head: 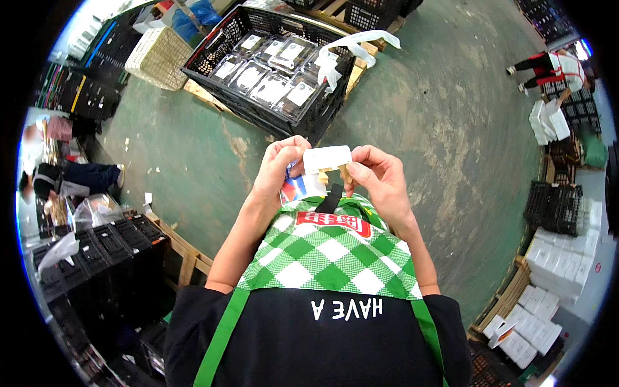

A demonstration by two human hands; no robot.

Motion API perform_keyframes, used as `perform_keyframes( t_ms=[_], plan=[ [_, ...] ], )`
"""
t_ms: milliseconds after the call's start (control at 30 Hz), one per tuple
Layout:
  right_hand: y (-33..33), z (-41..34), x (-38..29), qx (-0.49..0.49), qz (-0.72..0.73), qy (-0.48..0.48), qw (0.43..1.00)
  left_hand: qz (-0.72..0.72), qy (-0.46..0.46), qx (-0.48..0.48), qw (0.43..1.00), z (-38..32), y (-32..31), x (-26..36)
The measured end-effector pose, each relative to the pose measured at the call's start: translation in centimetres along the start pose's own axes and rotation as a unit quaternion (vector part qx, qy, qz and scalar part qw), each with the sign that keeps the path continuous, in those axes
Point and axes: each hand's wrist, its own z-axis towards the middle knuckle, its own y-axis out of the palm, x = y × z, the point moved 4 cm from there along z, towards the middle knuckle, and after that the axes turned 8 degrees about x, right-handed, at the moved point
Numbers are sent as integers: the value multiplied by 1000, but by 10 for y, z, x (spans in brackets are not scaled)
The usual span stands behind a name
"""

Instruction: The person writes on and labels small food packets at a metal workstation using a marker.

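My left hand (280, 167) pinches one end of a small white paper label (327, 158). A printed card or packet (303, 187) in blue, red and white shows just below those fingers, partly hidden by them. The label's other end lies between the thumb and fingers of my right hand (379, 175). Yellowish paper strips (344, 173) hang under the label, close to my right fingertips. Just below is a black strap (331, 199) at the top of my green-and-white checked apron (333, 249).
A black plastic crate (251, 116) with several clear lidded boxes (273, 89) stands on a wooden pallet (205, 94) ahead. Beside it is a cream basket (159, 59). Black crates (101, 254) are at left, white boxes (561, 261) at right. People (84, 176) work on both sides.
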Motion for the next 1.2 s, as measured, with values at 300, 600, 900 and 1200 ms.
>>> perform_keyframes(
  t_ms=[300, 600, 900, 1200],
  plan=[
    [23, 11, -5, -4, -69, -20, 997, 19, 20, 63, 998, -3, -18, 3],
    [34, 23, -3, 28, -98, -37, 994, 2, 17, 147, 989, -2, -27, 6],
    [50, 30, 10, 67, -83, -23, 994, 26, 118, 125, 985, -8, -3, 17],
    [55, 36, 8, 28, -92, 11, 995, -8, 67, 71, 995, -11, -14, 19]
  ],
)
